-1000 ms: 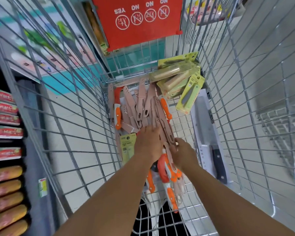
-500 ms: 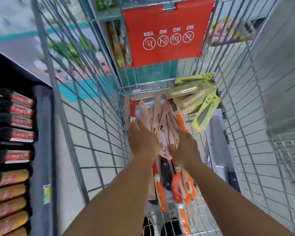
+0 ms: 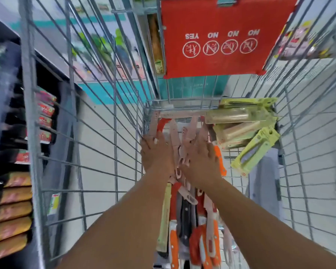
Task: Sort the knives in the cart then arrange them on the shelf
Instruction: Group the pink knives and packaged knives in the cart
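Both my arms reach down into a wire shopping cart [image 3: 114, 133]. My left hand [image 3: 156, 154] lies palm down on a fan of pink-sheathed knives [image 3: 184, 140] by the cart's left wall, its fingers over an orange-handled knife [image 3: 161, 124]. My right hand [image 3: 201, 162] rests on the same pile just to the right, fingers spread forward. Nearer to me lie orange-and-white handled knives [image 3: 204, 241] and a black-handled one [image 3: 185, 214]. Whether either hand grips a knife is hidden under the palms.
Yellow-green carded knife packs [image 3: 242, 121] are stacked at the cart's far right corner, one pack [image 3: 255, 150] leaning lower. A grey boxed cleaver [image 3: 264, 183] lies along the right wall. A red child-seat flap [image 3: 221, 35] hangs ahead. Store shelves [image 3: 14, 191] with packaged goods stand at left.
Both hands have slid forward along the cart floor toward the far end, over the pink knives. The view has tilted, so the cart's front appears closer.
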Motion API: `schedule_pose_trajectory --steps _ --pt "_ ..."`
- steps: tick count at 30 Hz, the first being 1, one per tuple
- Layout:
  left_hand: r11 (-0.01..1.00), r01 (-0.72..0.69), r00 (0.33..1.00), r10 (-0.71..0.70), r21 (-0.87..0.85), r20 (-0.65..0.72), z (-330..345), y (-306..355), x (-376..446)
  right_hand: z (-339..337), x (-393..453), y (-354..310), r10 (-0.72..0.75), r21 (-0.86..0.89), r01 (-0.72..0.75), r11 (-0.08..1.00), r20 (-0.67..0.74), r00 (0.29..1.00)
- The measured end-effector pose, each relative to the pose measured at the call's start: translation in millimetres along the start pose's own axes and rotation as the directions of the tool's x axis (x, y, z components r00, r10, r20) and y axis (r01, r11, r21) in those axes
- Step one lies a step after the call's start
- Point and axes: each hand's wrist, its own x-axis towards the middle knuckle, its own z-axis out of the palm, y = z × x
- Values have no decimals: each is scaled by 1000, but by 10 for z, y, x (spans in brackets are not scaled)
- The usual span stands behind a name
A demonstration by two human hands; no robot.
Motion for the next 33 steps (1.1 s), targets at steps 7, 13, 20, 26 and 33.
schedule_pose_trajectory --steps 7,13,20,26,33 --pt "991 -129 992 130 21 -4 366 -51 -327 303 -110 148 -138 -88 142 986 46 989" --pt "988 -113 993 110 -107 -38 374 -95 -1105 492 -576 243 -231 -125 251 960 152 961" --pt "979 -36 997 48 -202 54 372 -193 -1561 412 -1106 191 -302 -104 316 943 128 945" --pt "942 50 999 -44 -333 25 338 -206 -1518 272 -1223 190 -252 115 238 965 131 959" --pt "976 89 995 -80 -199 54 150 -209 -1424 -10 -903 138 -5 231 27 972 -97 995"
